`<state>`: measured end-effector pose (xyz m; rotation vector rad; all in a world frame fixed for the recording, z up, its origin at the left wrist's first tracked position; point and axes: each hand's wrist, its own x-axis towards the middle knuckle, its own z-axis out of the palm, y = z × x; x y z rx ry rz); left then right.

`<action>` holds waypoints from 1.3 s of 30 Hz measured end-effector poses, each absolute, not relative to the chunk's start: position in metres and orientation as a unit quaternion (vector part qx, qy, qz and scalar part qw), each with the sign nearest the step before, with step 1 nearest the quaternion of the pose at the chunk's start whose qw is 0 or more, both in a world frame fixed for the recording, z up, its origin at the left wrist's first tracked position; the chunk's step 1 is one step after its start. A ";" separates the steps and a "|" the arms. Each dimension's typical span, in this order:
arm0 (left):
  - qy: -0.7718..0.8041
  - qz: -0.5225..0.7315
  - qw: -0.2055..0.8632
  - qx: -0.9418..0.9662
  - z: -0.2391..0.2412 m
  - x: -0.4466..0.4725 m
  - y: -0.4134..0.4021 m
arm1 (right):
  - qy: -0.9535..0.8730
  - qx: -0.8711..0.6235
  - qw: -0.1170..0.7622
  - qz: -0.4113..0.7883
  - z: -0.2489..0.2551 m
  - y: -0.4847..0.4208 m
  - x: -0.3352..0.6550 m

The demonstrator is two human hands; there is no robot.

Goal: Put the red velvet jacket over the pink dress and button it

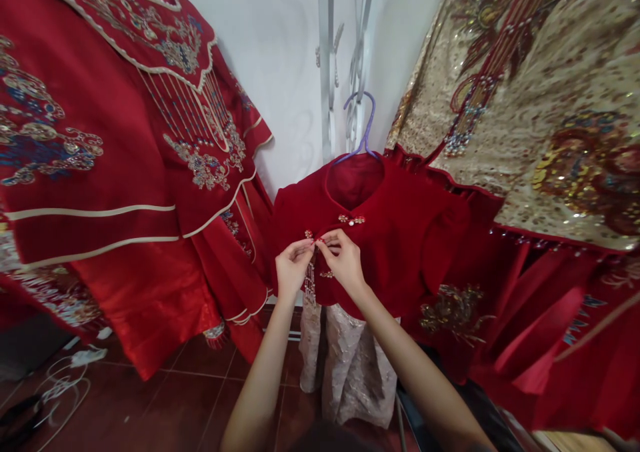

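In the head view a short-sleeved red jacket (400,212) hangs on a purple hanger (369,122) in front of me. My left hand (294,265) and my right hand (343,257) meet at its front opening, fingertips pinched close together at a front fastening. The exact bit between the fingers is mostly hidden. Above them a jewelled frog button (351,221) joins the collar. A beaded tassel (310,282) dangles beside my left hand, and another ornament (327,275) shows below my right. Under the jacket falls a pale patterned skirt (360,365).
Embroidered red garments (115,105) hang on the left, and a gold sequined garment (540,92) on the right. Behind the jacket stands a pale metal rack (326,65). White cables (65,385) lie on the tiled floor (185,399) at lower left.
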<state>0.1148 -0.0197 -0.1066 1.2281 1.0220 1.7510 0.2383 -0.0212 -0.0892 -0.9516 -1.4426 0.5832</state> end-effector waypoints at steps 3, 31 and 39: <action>0.407 0.671 0.374 0.495 -0.105 0.112 -0.019 | -0.631 -0.412 0.612 0.243 -0.090 -0.020 0.239; 0.441 0.652 0.438 0.435 -0.194 0.154 -0.058 | -0.611 -0.530 0.545 0.222 -0.173 -0.059 0.263; 0.420 0.650 0.465 0.429 -0.200 0.158 -0.066 | -0.582 -0.511 0.579 0.256 -0.165 -0.071 0.269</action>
